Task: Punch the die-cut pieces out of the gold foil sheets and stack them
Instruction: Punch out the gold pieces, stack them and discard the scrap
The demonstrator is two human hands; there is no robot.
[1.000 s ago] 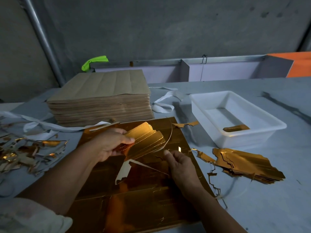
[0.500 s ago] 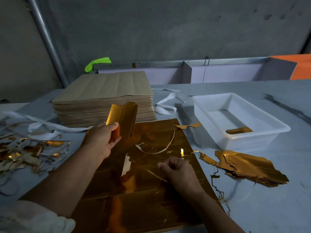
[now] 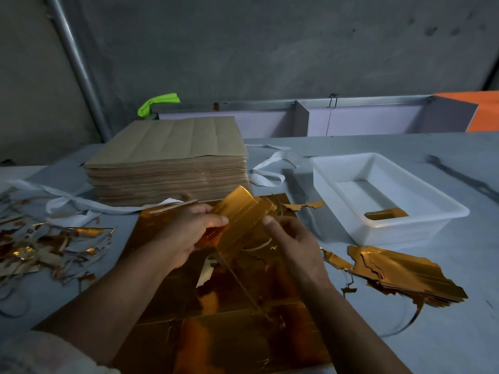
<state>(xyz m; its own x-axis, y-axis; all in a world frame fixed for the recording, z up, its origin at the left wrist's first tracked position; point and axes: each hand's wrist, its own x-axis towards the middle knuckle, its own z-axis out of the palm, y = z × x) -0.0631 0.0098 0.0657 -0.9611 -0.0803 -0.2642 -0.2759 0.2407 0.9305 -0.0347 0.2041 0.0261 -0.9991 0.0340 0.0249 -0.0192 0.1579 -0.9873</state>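
A gold piece (image 3: 244, 220) is pinched by the left hand (image 3: 186, 233) above the sheet (image 3: 229, 333); its edge is touched by the right hand (image 3: 294, 247), grip unclear. Seemingly thin, creasable; best held edgewise.

left hand (image 3: 189, 233) was up in the middle, thumb on top and fingers under, and gripped the gold piece (image 3: 243, 217) | right hand (image 3: 291, 244) was close beside it, fingers curled, and pinched the same piece at its edge | both arms reached in from below, slanting together
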